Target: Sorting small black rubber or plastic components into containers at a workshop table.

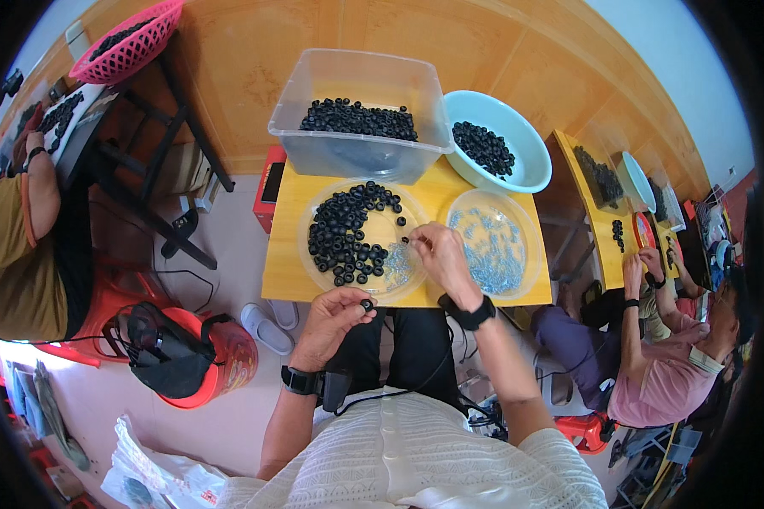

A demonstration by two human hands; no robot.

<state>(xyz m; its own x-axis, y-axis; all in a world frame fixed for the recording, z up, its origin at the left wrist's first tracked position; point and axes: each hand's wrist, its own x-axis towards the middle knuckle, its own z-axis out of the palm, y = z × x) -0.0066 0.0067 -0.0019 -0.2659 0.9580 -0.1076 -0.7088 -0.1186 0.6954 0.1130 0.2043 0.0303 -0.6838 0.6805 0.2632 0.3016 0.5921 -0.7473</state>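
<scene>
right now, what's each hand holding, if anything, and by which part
The left hand pinches a black ring by its outer edge; the right hand touches a small dark piece, its grip unclear.

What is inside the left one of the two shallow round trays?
The tray holds many black rounded pieces and, toward its near right, a patch of small pale-blue pieces. Anything beneath the black pile is covered and unseen.
</scene>
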